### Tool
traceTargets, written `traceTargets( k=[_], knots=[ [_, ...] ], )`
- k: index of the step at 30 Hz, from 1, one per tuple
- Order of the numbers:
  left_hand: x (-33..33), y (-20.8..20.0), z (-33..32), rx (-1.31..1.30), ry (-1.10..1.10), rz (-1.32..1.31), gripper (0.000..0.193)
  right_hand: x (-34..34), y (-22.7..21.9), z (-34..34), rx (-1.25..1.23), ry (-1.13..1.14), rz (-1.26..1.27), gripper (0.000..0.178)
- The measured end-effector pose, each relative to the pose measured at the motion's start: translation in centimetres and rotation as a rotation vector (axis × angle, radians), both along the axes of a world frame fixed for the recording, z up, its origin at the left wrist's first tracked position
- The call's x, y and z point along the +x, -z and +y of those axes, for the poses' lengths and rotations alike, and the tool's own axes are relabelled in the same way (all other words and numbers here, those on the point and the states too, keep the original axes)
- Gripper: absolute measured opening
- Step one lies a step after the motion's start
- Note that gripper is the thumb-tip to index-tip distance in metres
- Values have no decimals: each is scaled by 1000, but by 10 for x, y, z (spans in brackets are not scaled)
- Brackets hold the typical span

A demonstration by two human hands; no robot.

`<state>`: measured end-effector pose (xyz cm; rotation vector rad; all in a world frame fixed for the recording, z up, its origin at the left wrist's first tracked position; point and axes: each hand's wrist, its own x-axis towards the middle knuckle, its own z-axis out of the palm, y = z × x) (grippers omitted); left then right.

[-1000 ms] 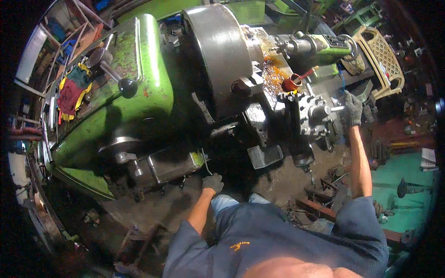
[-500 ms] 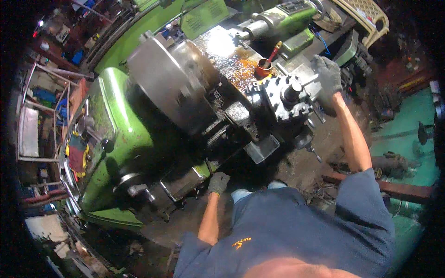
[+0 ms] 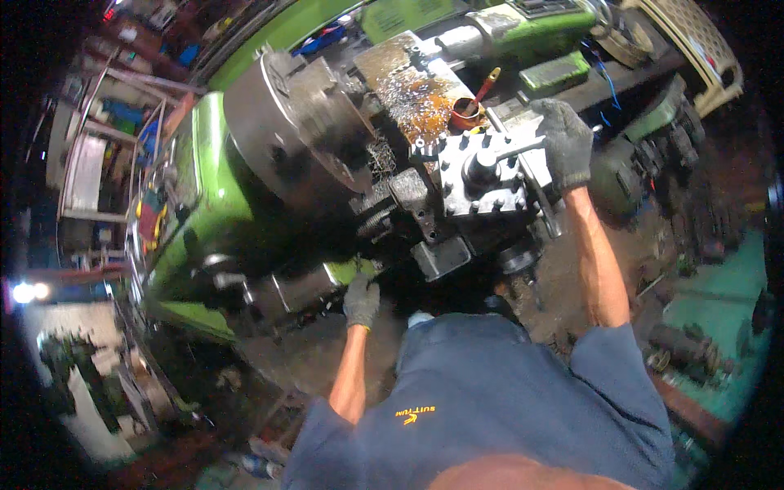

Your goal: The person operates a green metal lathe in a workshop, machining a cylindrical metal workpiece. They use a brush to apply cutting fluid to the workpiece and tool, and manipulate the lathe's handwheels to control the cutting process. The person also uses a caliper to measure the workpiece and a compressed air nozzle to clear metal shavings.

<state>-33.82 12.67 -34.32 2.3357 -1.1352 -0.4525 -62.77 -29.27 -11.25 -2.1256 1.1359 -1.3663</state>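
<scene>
My right hand [image 3: 565,143], in a grey glove, is closed around the end of the tool post's lever [image 3: 520,148]. The lever comes out of the round hub on top of the square tool post [image 3: 482,173], which has bolts along its edges. At the front of the green lathe, my left hand [image 3: 361,302], also gloved, curls against a small lever [image 3: 359,266] beside a green block; the fingers partly hide it. The big round chuck [image 3: 298,126] is left of the tool post. Behind the post, a cup [image 3: 465,115] holds a brush [image 3: 488,82] with a red handle.
Metal chips and brown fluid cover the plate [image 3: 408,86] behind the tool post. The green tailstock [image 3: 539,37] lies at the back right, near a beige plastic chair [image 3: 719,69]. The green headstock [image 3: 204,163] is on the left, before a metal rack [image 3: 90,175].
The view has shifted, so the machine sits differently in the picture. The tool post looks turned relative to the lathe, with its lever still in my right hand. My left hand stays at the front.
</scene>
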Motion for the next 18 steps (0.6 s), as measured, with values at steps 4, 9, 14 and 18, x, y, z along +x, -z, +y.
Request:
traceTargets(
  k=[4, 9, 14, 18],
  knots=[
    [-55, -99, -97, -465, 17, -176, 23, 5, -13, 12, 174, -85, -115, 31],
    [-126, -223, -219, -910, 90, -467, 21, -7, -11, 10, 280, -221, -85, 34],
    [-156, -247, -317, -875, 280, -494, 11, -5, -9, 8, 292, -312, -195, 31],
    [-153, -223, -329, -696, 291, -540, 22, -5, -15, 10, 131, -273, -139, 27]
  ],
)
